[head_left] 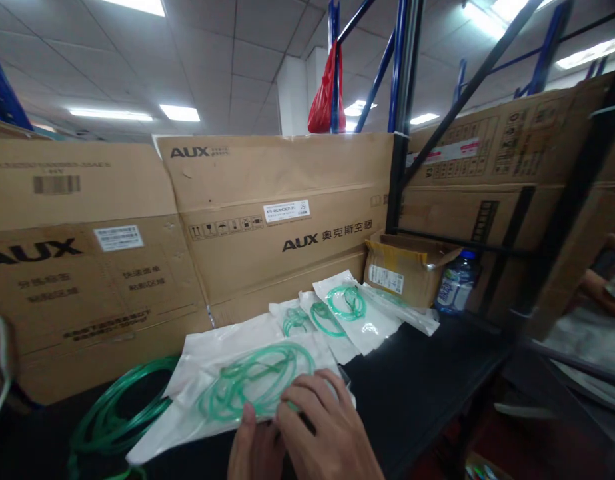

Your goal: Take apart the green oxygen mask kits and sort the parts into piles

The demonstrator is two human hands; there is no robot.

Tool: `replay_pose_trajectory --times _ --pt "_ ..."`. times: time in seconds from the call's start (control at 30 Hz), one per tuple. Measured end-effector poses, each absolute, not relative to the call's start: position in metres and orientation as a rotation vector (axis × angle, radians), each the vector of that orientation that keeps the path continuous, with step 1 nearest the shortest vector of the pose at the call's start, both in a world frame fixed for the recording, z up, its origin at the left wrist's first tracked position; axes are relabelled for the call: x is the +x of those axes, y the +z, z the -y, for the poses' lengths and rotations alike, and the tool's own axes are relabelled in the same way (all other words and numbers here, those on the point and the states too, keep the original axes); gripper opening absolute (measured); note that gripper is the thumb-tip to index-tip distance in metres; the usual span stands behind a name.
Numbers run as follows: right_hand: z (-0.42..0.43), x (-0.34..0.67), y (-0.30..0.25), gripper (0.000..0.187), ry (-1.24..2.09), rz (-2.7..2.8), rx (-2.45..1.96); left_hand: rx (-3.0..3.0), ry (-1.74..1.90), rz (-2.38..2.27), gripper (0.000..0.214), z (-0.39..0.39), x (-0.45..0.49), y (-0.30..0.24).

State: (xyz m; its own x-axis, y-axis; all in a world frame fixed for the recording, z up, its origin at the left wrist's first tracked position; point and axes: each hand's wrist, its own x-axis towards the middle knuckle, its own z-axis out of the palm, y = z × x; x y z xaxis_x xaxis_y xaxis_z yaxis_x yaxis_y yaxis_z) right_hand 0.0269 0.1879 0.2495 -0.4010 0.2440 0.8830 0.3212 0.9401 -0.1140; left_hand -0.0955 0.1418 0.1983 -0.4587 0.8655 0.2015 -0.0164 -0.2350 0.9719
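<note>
While left hand (254, 450) and right hand (330, 433) pinch the near pouch (212, 350), more pouches (360, 327), loose tubing (112, 413), cartons (287, 180) beyond.

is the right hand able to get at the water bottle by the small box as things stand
Probably yes: the right hand rests on the nearest pouch, and only bare black table lies between it and the water bottle.

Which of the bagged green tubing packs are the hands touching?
The front pouch, nearest the camera: the left hand and right hand rest on its near edge. The other pouches lie untouched farther back, toward the small cardboard box.
</note>
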Motion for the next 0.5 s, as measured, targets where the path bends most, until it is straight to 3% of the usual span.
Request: replay_pose_trajectory --times 0.13,0.23,0.5 --pt "-0.168 0.039 0.223 0.015 0.240 1.980 -0.333 0.836 1.856 -1.370 0.036 -0.111 -0.104 0.176" --pt "-0.171 0.066 0.217 0.018 0.649 1.874 -0.569 0.604 1.951 -1.344 0.033 -0.098 -0.107 0.157" --pt "-0.201 0.077 0.187 0.048 1.474 1.622 -0.960 0.176 2.088 -1.112 0.043 -0.094 -0.098 0.148"
